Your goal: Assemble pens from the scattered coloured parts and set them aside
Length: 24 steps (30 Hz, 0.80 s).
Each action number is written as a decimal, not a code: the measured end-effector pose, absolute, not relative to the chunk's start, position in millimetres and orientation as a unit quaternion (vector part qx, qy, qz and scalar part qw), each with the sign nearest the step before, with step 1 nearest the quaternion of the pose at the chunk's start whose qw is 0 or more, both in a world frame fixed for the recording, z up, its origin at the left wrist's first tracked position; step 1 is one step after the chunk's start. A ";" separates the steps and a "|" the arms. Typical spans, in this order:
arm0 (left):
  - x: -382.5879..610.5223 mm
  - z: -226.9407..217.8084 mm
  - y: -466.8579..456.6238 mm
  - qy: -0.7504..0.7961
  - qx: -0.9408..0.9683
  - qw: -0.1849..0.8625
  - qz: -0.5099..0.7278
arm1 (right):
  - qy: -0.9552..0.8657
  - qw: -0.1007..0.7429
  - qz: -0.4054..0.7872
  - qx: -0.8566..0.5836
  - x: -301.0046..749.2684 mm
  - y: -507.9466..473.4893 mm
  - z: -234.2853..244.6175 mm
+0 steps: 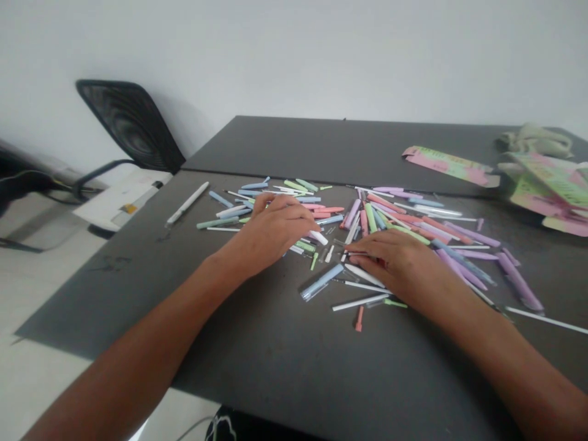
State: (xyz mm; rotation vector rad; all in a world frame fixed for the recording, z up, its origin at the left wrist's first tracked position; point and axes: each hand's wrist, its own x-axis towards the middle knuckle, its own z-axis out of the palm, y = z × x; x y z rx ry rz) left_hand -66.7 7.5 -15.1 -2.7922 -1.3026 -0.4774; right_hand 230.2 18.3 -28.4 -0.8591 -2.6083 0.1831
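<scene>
left hand (271, 234): half curled over pastel pen parts (370, 217), hold unclear
right hand (390, 260): low among them, hold unclear
table (285, 349): parts lie heaped, unsorted

A plain white wall (294, 55) fills the view from ten to two o'clock. At ten o'clock, a black mesh-backed chair (131, 125) stands just beyond the corner of the dark grey desk (340, 144). A pale floor (41, 373) spreads at eight o'clock under soft, even light.

The left hand (271, 231) and right hand (390, 260) rest palm down, fingers loosely curled toward each other
</scene>
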 end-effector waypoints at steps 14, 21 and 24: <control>-51.5 -15.5 7.5 -0.486 -0.845 -0.079 -0.208 | -0.917 0.232 0.068 -0.319 225.4 13.8 -25.3; -48.0 -8.6 7.8 -0.519 -0.810 -0.078 -0.261 | -0.925 0.220 0.017 -0.309 201.6 5.2 -22.1; -48.6 -9.6 8.2 -0.526 -0.801 -0.066 -0.277 | -0.923 0.199 0.014 -0.328 194.8 6.2 -21.2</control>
